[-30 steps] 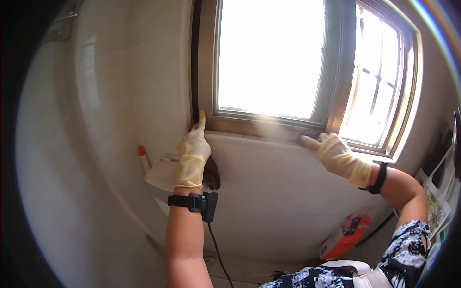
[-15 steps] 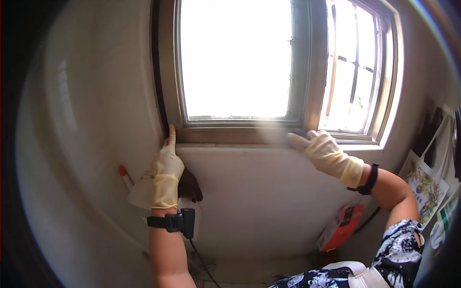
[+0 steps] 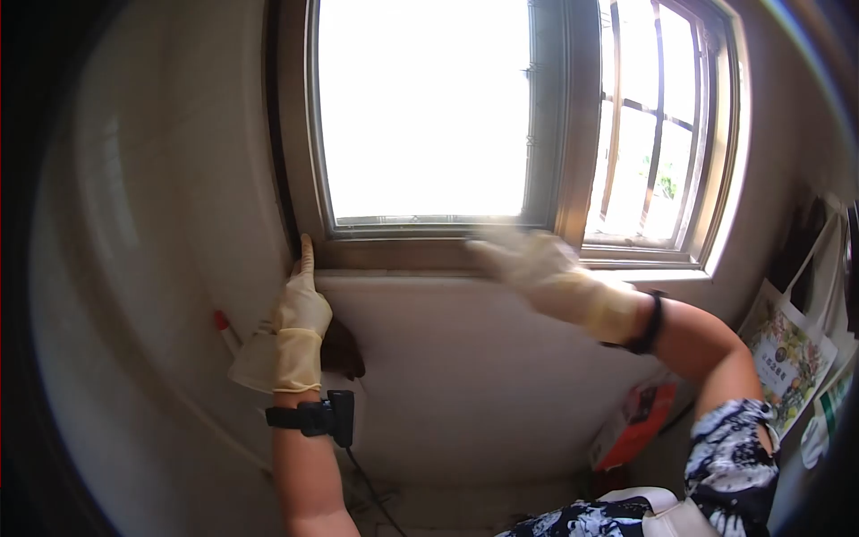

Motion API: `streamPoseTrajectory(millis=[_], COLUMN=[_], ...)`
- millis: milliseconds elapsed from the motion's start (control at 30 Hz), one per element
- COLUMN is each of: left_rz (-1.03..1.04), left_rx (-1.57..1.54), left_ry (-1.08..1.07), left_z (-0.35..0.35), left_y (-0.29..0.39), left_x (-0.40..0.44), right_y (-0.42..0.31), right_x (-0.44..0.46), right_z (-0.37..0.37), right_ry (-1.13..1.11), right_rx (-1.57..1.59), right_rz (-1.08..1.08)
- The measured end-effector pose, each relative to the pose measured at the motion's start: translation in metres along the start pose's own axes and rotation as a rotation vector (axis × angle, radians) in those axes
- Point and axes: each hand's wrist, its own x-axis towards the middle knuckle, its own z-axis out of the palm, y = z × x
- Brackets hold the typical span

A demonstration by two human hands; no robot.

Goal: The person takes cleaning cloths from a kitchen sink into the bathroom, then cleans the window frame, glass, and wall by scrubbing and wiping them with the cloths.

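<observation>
My left hand (image 3: 302, 304), in a pale yellow rubber glove, is at the lower left corner of the window frame (image 3: 394, 255), its index finger stretched up against the frame. Its other fingers are mostly hidden behind the hand. Over the bottom rail, left of the barred pane (image 3: 644, 134), is my right hand (image 3: 528, 264), gloved alike and smeared by motion. Whether it holds anything cannot be made out. Both wrists wear black straps, and the left one carries a black device (image 3: 340, 418) with a cable.
A red-capped white object (image 3: 225, 329) and a pale container (image 3: 254, 362) are left of my left forearm, with a dark brown item (image 3: 344, 351) on its right. A red box (image 3: 633, 425) is at lower right. A printed bag (image 3: 783, 358) hangs at far right.
My right hand has moved left along the bottom rail. The view has shifted, so the window appears farther left. My left hand stays at the frame's corner.
</observation>
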Motion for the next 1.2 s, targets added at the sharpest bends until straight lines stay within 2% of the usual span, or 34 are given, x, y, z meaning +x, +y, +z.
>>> streamPoseTrajectory(millis=[33,100,200,267,333,467,533,567,600,667,700,733,800,833,933,967,1000,1067,1100,1133,1200], left_rz=[0.0,0.031,-0.005,-0.003,-0.004,0.037,0.047,0.048,0.051,0.067,0.069,0.068,0.061,0.049,0.084,0.081,0.051,0.021,0.014,0.005,0.038], left_rx=[0.0,-0.024,-0.012,0.008,0.026,-0.017,-0.039,-0.019,0.004,-0.014,-0.017,-0.016,-0.007,0.005,0.033,0.036,0.043,0.047,0.058,0.063,0.041], left_ry=[-0.002,0.037,0.002,-0.001,0.006,0.043,0.037,0.043,0.042,0.033,0.057,0.08,0.07,0.053,0.117,0.119,0.075,0.036,0.036,0.035,0.039], left_z=[0.002,0.006,-0.001,0.0,0.0,0.003,0.006,0.005,0.007,0.006,0.011,0.013,0.007,0.005,0.011,0.011,0.004,-0.002,-0.003,-0.003,0.009], left_y=[-0.003,-0.008,-0.001,-0.002,-0.005,-0.006,-0.008,-0.009,-0.009,-0.01,-0.011,-0.012,-0.008,-0.007,-0.016,-0.018,-0.012,-0.006,-0.005,-0.004,-0.016], left_x=[0.002,0.005,-0.001,-0.001,-0.001,0.0,0.002,0.004,0.003,0.004,0.006,0.005,0.002,0.0,0.002,0.002,-0.002,-0.007,-0.008,-0.008,0.001], right_y=[-0.012,-0.031,-0.006,0.024,0.054,0.049,0.017,0.014,0.02,0.035,0.047,0.058,0.073,0.071,0.058,0.058,0.053,0.037,0.033,0.028,0.008], right_x=[0.028,0.069,0.031,-0.024,-0.075,-0.076,-0.041,-0.031,-0.04,-0.068,-0.086,-0.096,-0.114,-0.12,-0.105,-0.099,-0.094,-0.081,-0.07,-0.054,-0.028], right_z=[0.0,-0.008,0.018,-0.005,0.006,0.022,-0.026,-0.033,-0.03,-0.009,0.002,-0.008,-0.026,-0.028,-0.027,-0.013,-0.004,0.0,-0.006,-0.011,-0.022], right_ry=[0.152,-0.007,-0.064,0.034,-0.136,-0.106,-0.145,-0.283,-0.29,-0.214,-0.046,-0.047,-0.086,0.045,0.057,0.213,0.218,-0.183,-0.115,-0.112,-0.138], right_rx=[0.078,0.019,-0.107,0.077,-0.032,-0.216,-0.298,-0.147,-0.149,-0.071,0.046,0.039,0.559,0.502,0.552,0.292,0.293,0.092,-0.023,-0.031,0.236], right_rz=[-0.078,-0.098,-0.017,-0.015,0.029,-0.102,-0.151,-0.099,-0.098,-0.029,0.065,0.06,0.187,0.172,0.151,-0.066,-0.066,0.094,-0.052,-0.054,0.102])
